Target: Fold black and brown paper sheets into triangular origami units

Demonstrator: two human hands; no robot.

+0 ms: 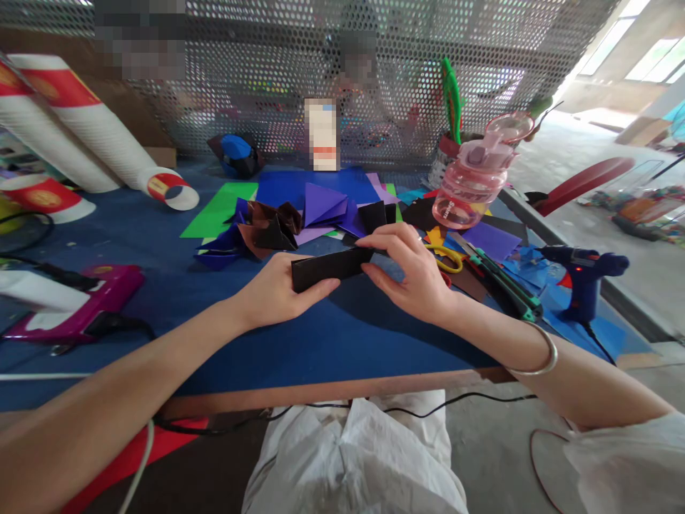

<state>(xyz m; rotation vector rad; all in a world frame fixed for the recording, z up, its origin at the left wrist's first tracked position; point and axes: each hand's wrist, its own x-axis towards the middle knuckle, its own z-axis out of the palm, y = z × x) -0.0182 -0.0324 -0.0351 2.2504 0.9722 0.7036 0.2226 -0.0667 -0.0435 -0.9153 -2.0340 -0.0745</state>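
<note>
A folded strip of black paper is held up a little above the blue table, between both hands. My left hand grips its left end, thumb along the lower front edge and the other fingers behind. At the right end, my right hand pinches the strip between thumb and fingertips. Just beyond the hands lie folded brown and black paper pieces, a folded purple piece and a black folded piece. Yellow-handled scissors and a green-and-black utility knife rest beside my right hand.
A blue glue gun stands at the right edge near a pink bottle. Stacked paper cups and a magenta power strip are on the left. Behind rises a perforated metal panel. Cables hang below the table's front edge.
</note>
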